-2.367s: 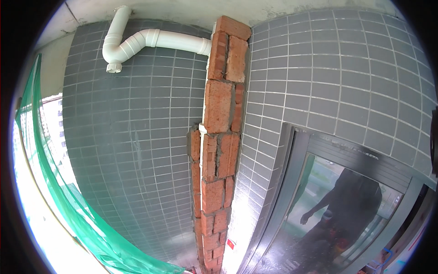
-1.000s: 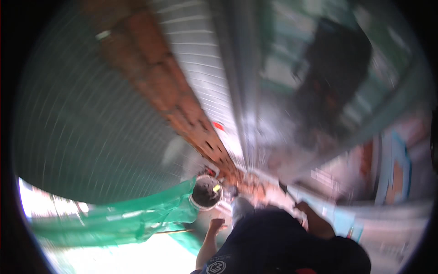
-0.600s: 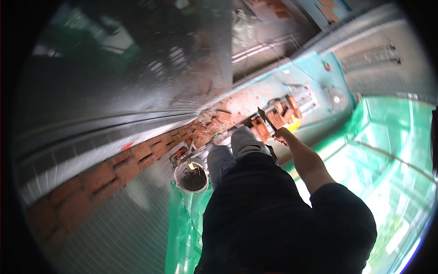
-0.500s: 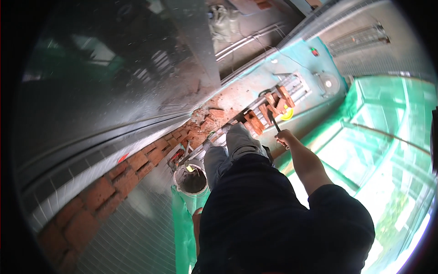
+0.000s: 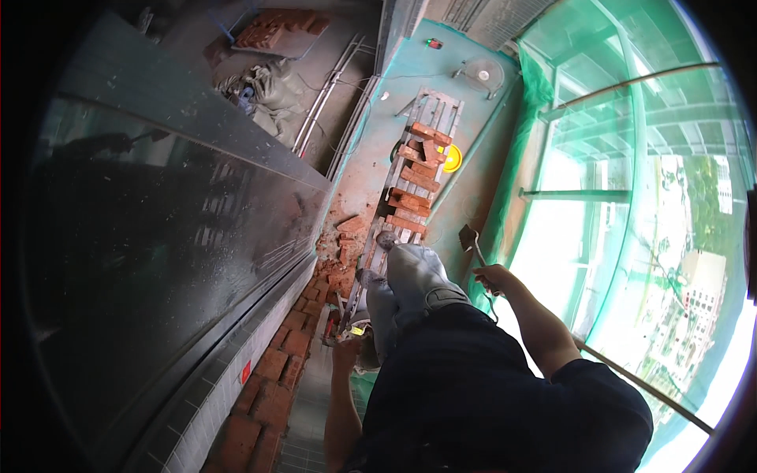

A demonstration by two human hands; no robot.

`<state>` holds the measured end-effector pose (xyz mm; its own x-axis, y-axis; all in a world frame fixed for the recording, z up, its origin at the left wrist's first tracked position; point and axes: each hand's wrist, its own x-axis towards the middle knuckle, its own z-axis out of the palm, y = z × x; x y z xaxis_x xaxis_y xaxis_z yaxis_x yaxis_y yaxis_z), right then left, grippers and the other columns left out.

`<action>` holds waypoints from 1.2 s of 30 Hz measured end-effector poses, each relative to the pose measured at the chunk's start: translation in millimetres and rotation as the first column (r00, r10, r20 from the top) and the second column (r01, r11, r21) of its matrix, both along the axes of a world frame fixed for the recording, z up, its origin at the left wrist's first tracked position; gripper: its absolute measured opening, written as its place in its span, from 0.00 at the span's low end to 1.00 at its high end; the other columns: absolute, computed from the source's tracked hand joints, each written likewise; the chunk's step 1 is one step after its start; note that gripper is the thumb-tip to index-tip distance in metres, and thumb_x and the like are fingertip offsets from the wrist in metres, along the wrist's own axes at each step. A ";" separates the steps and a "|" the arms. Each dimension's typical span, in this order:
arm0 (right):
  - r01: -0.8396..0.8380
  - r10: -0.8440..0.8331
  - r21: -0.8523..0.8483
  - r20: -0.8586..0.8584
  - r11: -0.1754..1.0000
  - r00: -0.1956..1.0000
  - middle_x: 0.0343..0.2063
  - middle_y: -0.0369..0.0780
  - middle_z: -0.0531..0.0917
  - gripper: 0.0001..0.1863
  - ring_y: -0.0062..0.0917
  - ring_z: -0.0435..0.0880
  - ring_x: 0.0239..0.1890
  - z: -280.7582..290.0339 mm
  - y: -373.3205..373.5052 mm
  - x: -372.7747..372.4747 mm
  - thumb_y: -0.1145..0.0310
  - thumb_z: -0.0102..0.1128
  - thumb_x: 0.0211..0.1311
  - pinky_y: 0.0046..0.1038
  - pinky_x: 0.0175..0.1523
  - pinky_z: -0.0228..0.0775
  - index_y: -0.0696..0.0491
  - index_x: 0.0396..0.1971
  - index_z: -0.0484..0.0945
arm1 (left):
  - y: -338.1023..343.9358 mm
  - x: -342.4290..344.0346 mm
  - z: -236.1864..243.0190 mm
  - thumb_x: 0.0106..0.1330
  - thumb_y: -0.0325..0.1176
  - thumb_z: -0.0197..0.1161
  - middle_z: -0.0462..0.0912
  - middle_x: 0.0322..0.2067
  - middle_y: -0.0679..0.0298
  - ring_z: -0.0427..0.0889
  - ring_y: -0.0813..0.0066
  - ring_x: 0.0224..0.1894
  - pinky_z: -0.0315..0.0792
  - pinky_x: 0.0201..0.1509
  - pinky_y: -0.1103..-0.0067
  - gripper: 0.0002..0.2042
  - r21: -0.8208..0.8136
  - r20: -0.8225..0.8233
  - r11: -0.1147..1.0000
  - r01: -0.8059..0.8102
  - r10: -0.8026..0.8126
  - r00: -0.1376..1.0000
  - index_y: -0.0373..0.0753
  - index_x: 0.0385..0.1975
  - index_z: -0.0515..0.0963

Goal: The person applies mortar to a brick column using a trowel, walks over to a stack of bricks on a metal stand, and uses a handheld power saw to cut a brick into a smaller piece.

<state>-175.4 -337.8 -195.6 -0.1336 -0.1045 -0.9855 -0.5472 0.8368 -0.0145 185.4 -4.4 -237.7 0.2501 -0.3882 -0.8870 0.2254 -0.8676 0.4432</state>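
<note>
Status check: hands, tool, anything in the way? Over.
Right hand holding trowel. Left hand by bucket, grip unclear. Bricks crowding platform ahead of the feet.

Trowel (image 5: pixel 469 239) just past right fingers (image 5: pixel 480 273): dull, dark blade, looks like metal. Netting (image 5: pixel 538 93) ahead and right of them: thin, see-through, wrinkly. Jeans (image 5: pixel 419 274) between right and left fingers (image 5: pixel 347 344): soft, faded cloth. Shirt (image 5: pixel 489 394) behind fingers: dark matt cloth. Bricks (image 5: pixel 420 175) ahead of fingers: rough, dry, matt. Plank (image 5: pixel 436 113) ahead too: dull grey metal look. Door (image 5: pixel 158 229) left of left fingers: dark, glossy, like glass.
</note>
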 end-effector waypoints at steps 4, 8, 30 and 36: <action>0.025 -0.019 -0.082 0.070 0.996 0.997 0.12 0.35 0.71 0.18 0.23 0.68 0.10 9.5 42.2 18.8 0.57 0.64 0.58 0.27 0.15 0.57 0.55 0.17 0.76 | -29.8 24.9 -20.0 0.68 0.45 0.56 0.71 0.19 0.65 0.68 0.76 0.23 0.65 0.30 0.72 0.18 0.037 -0.057 0.983 0.179 -0.177 0.983 0.34 0.27 0.76; 0.036 -0.019 -0.092 0.178 0.995 0.984 0.17 0.40 0.75 0.16 0.27 0.73 0.15 -1.5 56.2 50.2 0.58 0.60 0.56 0.32 0.20 0.66 0.57 0.22 0.79 | -113.1 17.0 16.6 0.63 0.34 0.61 0.72 0.30 0.64 0.67 0.74 0.26 0.66 0.33 0.70 0.08 0.002 -0.136 0.924 0.382 -0.378 0.916 0.39 0.36 0.73; 0.720 -0.756 -0.249 -0.094 0.648 0.648 0.23 0.42 0.81 0.12 0.27 0.81 0.23 -78.3 211.3 46.6 0.62 0.55 0.65 0.30 0.36 0.73 0.57 0.34 0.77 | -491.3 -105.9 -280.1 0.63 0.35 0.59 0.81 0.37 0.44 0.80 0.44 0.43 0.74 0.46 0.59 0.12 0.314 0.478 -0.017 0.949 -0.861 -0.174 0.33 0.39 0.78; 0.769 -0.863 -0.408 -0.114 0.492 0.491 0.28 0.45 0.81 0.09 0.32 0.80 0.29 -128.9 218.8 108.9 0.67 0.58 0.62 0.31 0.40 0.72 0.58 0.34 0.75 | -574.1 -142.9 -429.0 0.61 0.33 0.61 0.81 0.39 0.48 0.79 0.46 0.45 0.73 0.49 0.61 0.10 0.376 0.579 -0.189 0.907 -0.716 -0.389 0.34 0.38 0.78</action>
